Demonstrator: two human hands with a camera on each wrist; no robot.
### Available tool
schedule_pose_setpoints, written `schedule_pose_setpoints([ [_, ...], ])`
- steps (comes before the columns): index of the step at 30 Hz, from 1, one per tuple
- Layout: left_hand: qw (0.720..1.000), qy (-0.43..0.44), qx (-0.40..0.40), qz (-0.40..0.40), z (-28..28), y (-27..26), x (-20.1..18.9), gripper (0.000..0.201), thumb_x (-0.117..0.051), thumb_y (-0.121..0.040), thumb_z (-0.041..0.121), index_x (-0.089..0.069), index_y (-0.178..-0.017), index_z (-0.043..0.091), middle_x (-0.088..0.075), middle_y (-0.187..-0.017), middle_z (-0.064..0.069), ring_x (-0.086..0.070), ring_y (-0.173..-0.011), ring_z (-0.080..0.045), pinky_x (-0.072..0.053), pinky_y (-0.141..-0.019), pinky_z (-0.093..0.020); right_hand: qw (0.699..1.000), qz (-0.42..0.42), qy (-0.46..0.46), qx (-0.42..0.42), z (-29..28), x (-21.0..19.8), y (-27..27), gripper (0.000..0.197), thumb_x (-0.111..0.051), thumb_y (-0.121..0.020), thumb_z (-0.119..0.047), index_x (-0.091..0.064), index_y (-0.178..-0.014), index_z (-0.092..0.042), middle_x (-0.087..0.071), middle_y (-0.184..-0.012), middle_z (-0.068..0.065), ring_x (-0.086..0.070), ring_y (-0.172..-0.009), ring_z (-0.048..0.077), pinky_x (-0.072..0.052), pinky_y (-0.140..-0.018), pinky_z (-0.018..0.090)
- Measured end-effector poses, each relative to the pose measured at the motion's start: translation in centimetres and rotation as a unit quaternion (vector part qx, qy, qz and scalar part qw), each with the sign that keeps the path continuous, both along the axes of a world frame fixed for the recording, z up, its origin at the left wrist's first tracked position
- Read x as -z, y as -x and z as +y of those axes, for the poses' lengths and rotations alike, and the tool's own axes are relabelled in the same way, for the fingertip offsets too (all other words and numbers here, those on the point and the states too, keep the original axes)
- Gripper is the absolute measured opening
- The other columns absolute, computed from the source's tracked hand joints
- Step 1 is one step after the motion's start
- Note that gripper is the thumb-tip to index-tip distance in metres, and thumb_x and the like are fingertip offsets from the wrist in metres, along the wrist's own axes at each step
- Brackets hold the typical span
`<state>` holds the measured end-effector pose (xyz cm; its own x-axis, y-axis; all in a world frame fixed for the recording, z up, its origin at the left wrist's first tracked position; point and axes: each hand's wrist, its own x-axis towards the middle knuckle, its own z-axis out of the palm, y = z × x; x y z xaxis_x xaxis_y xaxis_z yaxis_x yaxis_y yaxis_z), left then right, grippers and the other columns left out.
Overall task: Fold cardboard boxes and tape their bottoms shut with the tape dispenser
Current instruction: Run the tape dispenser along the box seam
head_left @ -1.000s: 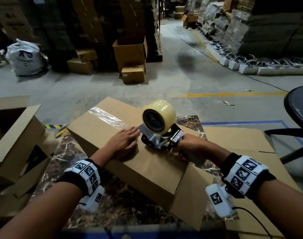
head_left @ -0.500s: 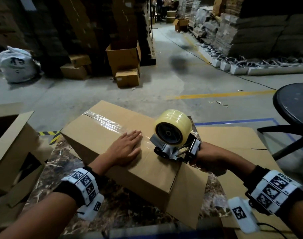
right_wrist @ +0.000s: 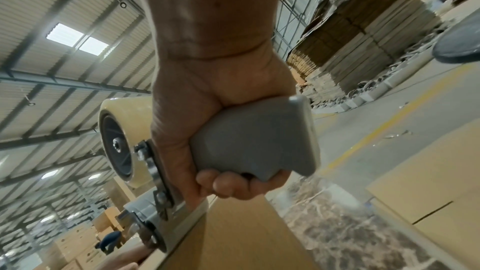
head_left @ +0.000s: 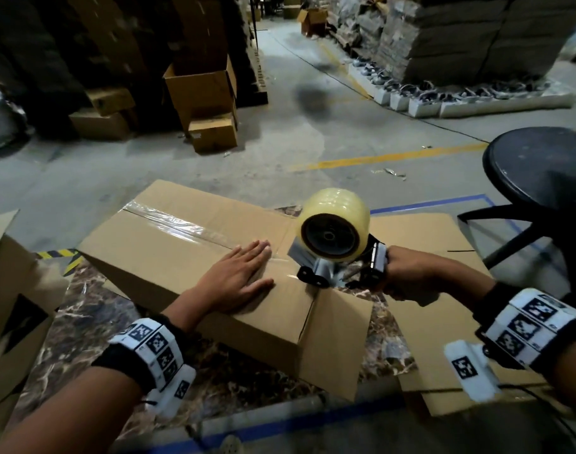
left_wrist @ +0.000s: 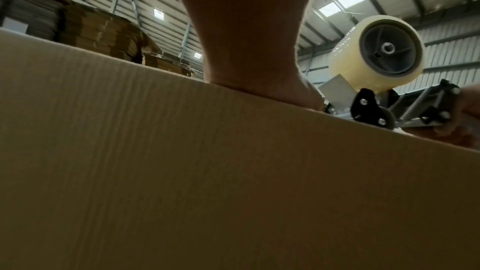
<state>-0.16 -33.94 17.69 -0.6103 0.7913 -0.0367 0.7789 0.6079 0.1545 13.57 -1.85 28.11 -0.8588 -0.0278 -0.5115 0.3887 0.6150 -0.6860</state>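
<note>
**Q:** While the cardboard box lies across the middle of the head view on the marbled counter, where are the two hands?

**A:** The left hand lies flat on the box's upper face, fingers straight and together, beside the strip of clear tape that runs along the seam from the upper left. The right hand, at centre right, has its grip closed round the grey handle of the tape dispenser; the right wrist view shows fingers curled under the handle.

**Q:** Where does the dispenser sit?

**A:** At the right end of the box's top, just right of the left fingertips. Its yellowish tape roll stands above the metal frame. In the left wrist view its black roller bracket reaches the box's upper edge at right.

**Q:** What else appears?

**A:** An end flap hangs open at the box's right end. Flat cardboard lies under the right forearm, an open box stands at the left edge, and a black stool occupies the right edge.
</note>
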Motion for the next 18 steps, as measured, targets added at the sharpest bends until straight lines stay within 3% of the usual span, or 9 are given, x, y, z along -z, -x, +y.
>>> schedule_pose_setpoints([
  [3,0.999,0.028,-0.021,0.004,0.9,-1.3,-0.8,0.090,-0.008,-0.089,0.078,-0.003,-0.157,0.019,0.003,-0.163,0.004,0.006,-0.150,-0.009,-0.007,-0.124,-0.038,1.000,-0.012,0.005,0.004,1.3,0.5,-1.8,0.023,-0.063,-0.081,0.004,-0.055,-0.065,-0.010,-0.048,-0.054,0.004,-0.039,-0.048,0.016,-0.035,-0.047,0.027],
  [7,0.995,0.060,-0.080,-0.026,4.4,-4.6,-1.4,0.112,-0.009,-0.079,0.088,0.008,-0.155,0.008,0.021,-0.158,-0.008,0.018,-0.148,-0.020,0.010,-0.120,-0.036,1.000,-0.002,0.009,0.028,1.5,1.7,-2.2,0.020,-0.063,-0.081,0.003,-0.062,-0.066,-0.010,-0.051,-0.058,0.007,-0.040,-0.050,0.017,-0.036,-0.049,0.027],
  [11,0.996,0.048,-0.067,-0.034,7.9,-7.7,-1.4,0.123,-0.011,-0.067,0.096,0.002,-0.156,0.011,0.022,-0.159,-0.010,0.024,-0.147,-0.024,0.010,-0.121,-0.045,0.999,0.004,0.004,0.032,1.5,2.1,-2.3,0.015,-0.065,-0.083,0.000,-0.066,-0.070,-0.009,-0.055,-0.061,0.008,-0.045,-0.046,0.013,-0.038,-0.046,0.024],
  [13,0.997,0.057,-0.046,-0.021,8.6,-8.2,-1.0,0.118,-0.017,-0.071,0.094,0.004,-0.156,0.015,0.023,-0.159,-0.009,0.028,-0.146,-0.024,0.011,-0.121,-0.047,0.999,0.013,0.010,0.031,1.5,2.3,-2.5,0.015,-0.065,-0.086,-0.002,-0.067,-0.073,-0.009,-0.057,-0.062,0.008,-0.045,-0.043,0.009,-0.038,-0.043,0.022],
  [18,0.998,0.038,-0.057,-0.006,8.8,-7.8,0.0,0.093,-0.025,-0.080,0.069,-0.002,-0.157,0.022,0.008,-0.165,-0.004,0.021,-0.149,-0.020,0.007,-0.123,-0.042,0.997,0.034,0.054,0.032,1.9,3.6,-3.1,0.015,-0.062,-0.086,-0.004,-0.073,-0.080,-0.012,-0.066,-0.070,0.007,-0.049,-0.052,0.012,-0.040,-0.047,0.024],
])
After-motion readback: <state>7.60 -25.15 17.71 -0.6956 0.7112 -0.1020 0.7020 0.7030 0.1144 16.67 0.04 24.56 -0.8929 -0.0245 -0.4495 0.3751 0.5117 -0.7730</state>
